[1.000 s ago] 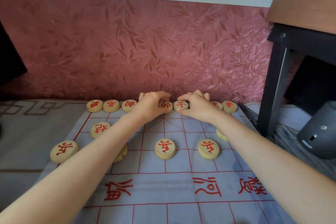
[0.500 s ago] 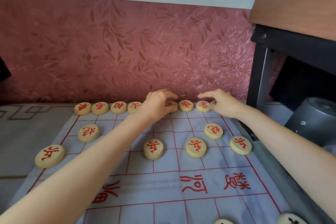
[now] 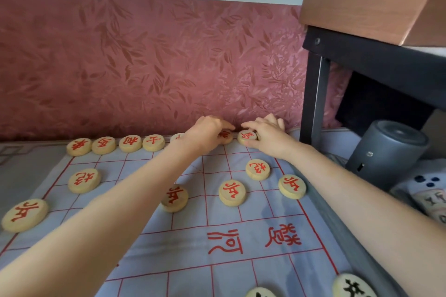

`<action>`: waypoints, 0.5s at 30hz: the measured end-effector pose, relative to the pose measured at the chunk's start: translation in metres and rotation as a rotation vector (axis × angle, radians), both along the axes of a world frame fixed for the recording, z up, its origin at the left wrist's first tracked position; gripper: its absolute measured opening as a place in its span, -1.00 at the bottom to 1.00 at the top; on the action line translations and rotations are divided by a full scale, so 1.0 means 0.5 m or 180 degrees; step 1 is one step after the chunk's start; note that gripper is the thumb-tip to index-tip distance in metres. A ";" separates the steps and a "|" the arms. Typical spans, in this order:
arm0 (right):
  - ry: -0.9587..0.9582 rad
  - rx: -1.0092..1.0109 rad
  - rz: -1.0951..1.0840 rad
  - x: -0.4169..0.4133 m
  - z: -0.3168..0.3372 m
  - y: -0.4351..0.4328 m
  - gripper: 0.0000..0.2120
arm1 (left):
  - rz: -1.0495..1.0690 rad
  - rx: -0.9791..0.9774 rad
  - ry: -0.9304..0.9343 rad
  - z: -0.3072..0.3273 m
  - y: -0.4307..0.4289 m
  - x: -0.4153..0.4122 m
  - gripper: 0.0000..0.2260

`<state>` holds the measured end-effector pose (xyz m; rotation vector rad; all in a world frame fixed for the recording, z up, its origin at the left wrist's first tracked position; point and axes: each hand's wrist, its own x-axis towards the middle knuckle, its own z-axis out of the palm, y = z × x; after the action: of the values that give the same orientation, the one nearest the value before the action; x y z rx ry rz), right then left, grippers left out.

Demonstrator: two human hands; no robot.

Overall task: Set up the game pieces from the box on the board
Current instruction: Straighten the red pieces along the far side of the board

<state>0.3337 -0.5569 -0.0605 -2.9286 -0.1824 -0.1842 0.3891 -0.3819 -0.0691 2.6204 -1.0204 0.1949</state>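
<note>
Head view: the right hand pinches the horse piece, marked 馬, between thumb and fingers on the far row of the board, probably to seat it on its line crossing. The left hand curves its fingers onto the neighbouring piece; whether it is pinching or pressing I cannot tell. Readable writing, upside down from here: 車, 馬, 相 at far left, 兵 on the soldiers, and 河 on the board's middle band. 2 black pieces lie at the near edge.

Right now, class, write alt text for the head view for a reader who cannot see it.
At the far row of a cloth board, the left hand touches one red-lettered piece and the right hand pinches the neighbouring piece. More red pieces lie nearer.
</note>
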 end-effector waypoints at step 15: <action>0.0195 0.0392 0.0178 -0.002 0.000 0.008 -0.47 | 0.0316 -0.0139 0.0184 0.008 0.018 -0.008 -0.51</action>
<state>0.3328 -0.5528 -0.0606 -2.7990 -0.2346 -0.0937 0.3849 -0.3728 -0.0653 2.6231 -0.8585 0.1614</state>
